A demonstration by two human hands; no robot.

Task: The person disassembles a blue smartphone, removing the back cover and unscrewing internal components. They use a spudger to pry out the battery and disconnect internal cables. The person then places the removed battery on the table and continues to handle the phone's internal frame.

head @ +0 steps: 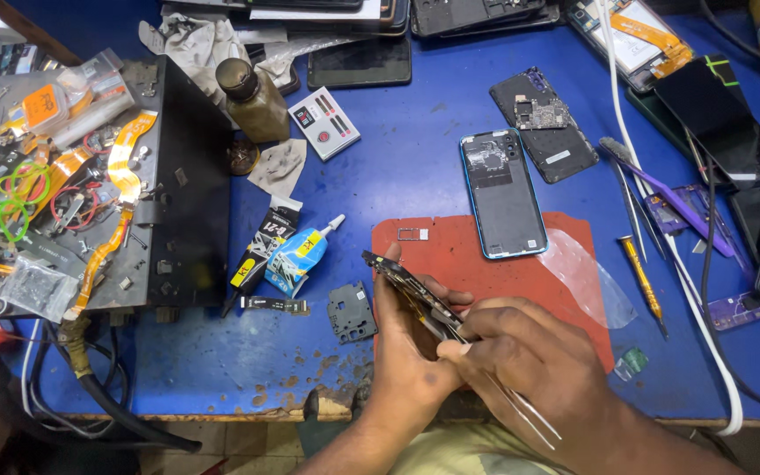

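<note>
My left hand grips an opened phone body edge-on, tilted up over the near edge of a red work mat. My right hand pinches metal tweezers whose tips rest against the phone's inner side, the long ends sticking back toward me. A blue-rimmed phone back cover lies on the mat's far side. A small SIM tray sits on the mat.
Blue table crowded with parts: glue tubes, a brown bottle, a black box heaped with flex cables, a phone frame with board, a yellow-handled screwdriver, white cable, dark screens at right.
</note>
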